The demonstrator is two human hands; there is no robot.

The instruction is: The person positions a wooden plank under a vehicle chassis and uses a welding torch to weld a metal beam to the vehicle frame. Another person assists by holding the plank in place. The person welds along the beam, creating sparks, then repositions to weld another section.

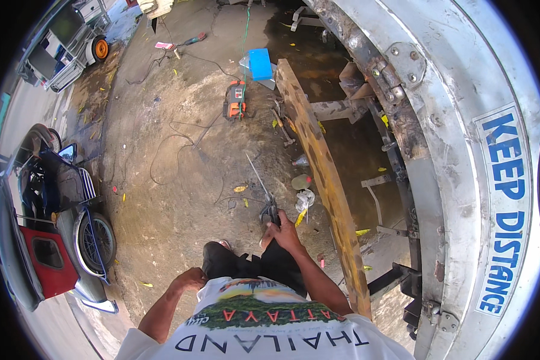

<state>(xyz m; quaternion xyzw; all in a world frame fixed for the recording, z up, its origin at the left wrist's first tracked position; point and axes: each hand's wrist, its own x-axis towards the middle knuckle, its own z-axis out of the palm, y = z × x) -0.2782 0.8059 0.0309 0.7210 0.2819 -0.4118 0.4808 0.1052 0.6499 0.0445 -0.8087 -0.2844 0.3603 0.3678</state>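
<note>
My right hand [287, 233] is closed around a dark welding electrode holder [269, 211] in front of my knees. From its jaws a thin grey welding rod [257, 172] sticks out, slanting forward and a little left over the concrete. My left hand [189, 279] is by my left thigh, its fingers curled in, with nothing seen in it. Black shorts [237, 261] cover my bent legs. Just right of the holder, a crumpled clear plastic bag [305, 199] lies on the ground.
A long, rust-blotched yellowish beam [321, 174] lies to my right, beside a pale metal vehicle body [462, 150]. An orange-black portable machine [234, 99], blue box [260, 64], hammer [284, 129] and angle grinder [195, 39] lie ahead among cables. A sidecar motorcycle [60, 222] stands left.
</note>
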